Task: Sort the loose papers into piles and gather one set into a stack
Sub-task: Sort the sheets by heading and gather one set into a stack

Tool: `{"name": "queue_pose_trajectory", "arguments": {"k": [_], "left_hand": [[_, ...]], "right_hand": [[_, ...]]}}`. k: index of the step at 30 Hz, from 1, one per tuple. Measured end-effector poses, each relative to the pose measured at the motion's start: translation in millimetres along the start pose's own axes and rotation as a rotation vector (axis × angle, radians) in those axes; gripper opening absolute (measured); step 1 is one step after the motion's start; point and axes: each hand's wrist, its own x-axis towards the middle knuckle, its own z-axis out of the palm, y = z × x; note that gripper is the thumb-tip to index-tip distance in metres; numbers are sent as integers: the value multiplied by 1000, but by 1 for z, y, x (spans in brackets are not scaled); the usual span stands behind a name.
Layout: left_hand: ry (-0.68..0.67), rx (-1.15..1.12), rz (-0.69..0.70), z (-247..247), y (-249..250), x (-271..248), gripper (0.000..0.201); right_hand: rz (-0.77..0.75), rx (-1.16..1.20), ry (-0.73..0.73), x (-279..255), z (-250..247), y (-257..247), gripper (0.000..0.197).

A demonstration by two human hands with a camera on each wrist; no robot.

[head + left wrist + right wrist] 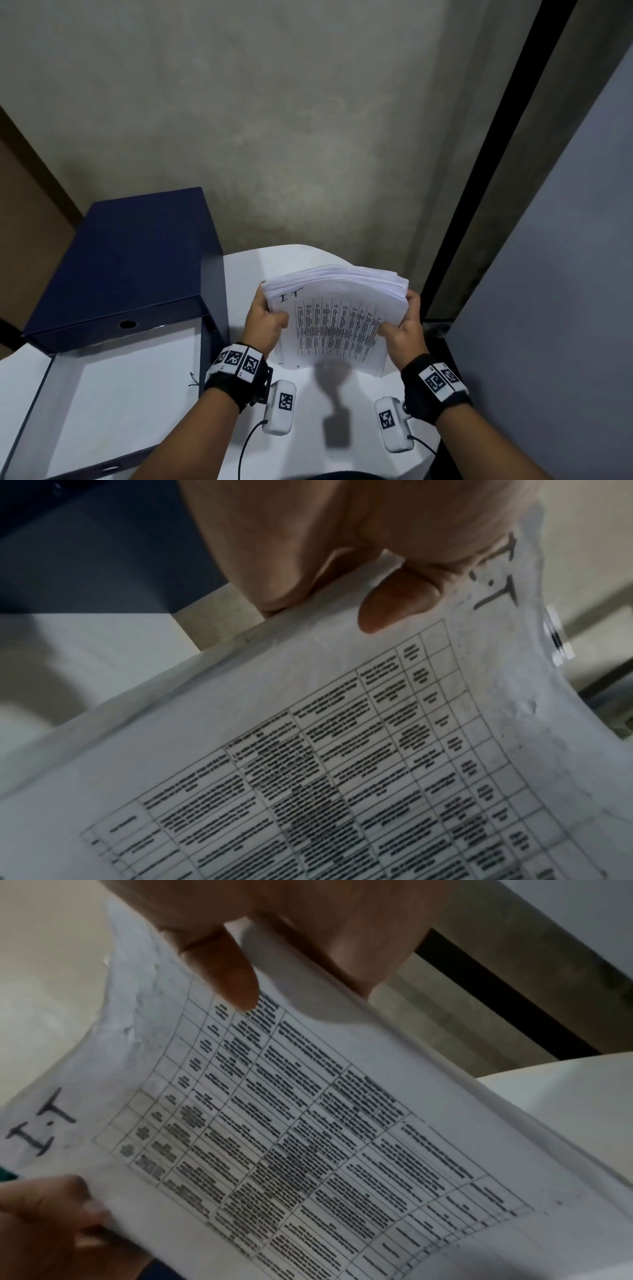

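A thick stack of white papers (337,325) stands tilted over the white table (308,404), and I cannot tell whether its lower edge touches the top. The front sheet carries a printed grid of text and a handwritten "I.T" at its upper left. My left hand (263,322) grips the stack's left edge, thumb on the front sheet. My right hand (404,329) grips the right edge the same way. In the left wrist view the left hand (342,596) pinches the stack (342,750). In the right wrist view the right hand (260,969) pinches the stack (308,1123), with the left hand (44,1210) opposite.
An open dark blue box file (130,260) stands at the left, its white-lined lower half (130,394) lying flat toward me. A grey wall rises behind the table. A black frame (479,205) and a pale panel run along the right.
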Motion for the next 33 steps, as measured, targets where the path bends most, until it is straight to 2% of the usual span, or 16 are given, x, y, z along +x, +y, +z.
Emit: {"name": "queue_pose_trajectory", "arguments": {"k": [4, 7, 10, 12, 13, 14, 16, 18, 20, 21, 22, 24, 26, 27, 31, 33], "left_hand": [[-24, -1, -20, 10, -6, -2, 57], [15, 168, 15, 19, -4, -3, 50], [233, 343, 271, 16, 11, -7, 72], [355, 589, 491, 15, 31, -13, 90], [337, 777, 581, 16, 44, -15, 94], [251, 969, 632, 17, 58, -17, 95], [-59, 1137, 613, 17, 74, -12, 81], [-263, 1073, 530, 15, 77, -9, 48], [-220, 958, 523, 12, 72, -11, 18], [-163, 896, 512, 10, 68, -12, 11], [-100, 829, 470, 5, 63, -13, 9], [-19, 636, 284, -9, 54, -10, 11], [-11, 415, 130, -26, 48, -9, 20], [-17, 330, 95, -33, 47, -11, 25], [-32, 90, 28, -44, 37, -16, 33], [-23, 47, 1, -41, 29, -12, 37]], "right_hand": [[12, -112, 54, -1, 5, 6, 46], [-26, -176, 115, 4, 6, 2, 44], [-116, -222, 129, 11, 1, -14, 52], [-213, -357, 87, 13, -1, -31, 47], [-272, -429, 54, 14, 0, -40, 45], [-334, -489, 13, 15, 1, -50, 47], [-466, -582, -102, 15, 6, -68, 57], [-578, -642, -206, 14, 11, -81, 59], [-624, -654, -212, 12, 10, -89, 50], [-640, -698, -164, 13, 6, -90, 45], [-622, -771, -88, 14, 0, -85, 47], [-445, -863, 107, 16, -21, -68, 75], [-247, -709, 250, 16, -43, -51, 105], [-154, -585, 260, 15, -51, -43, 114], [134, -3, 23, 8, -66, -22, 125], [229, 109, -52, 9, -65, -19, 105]]}}
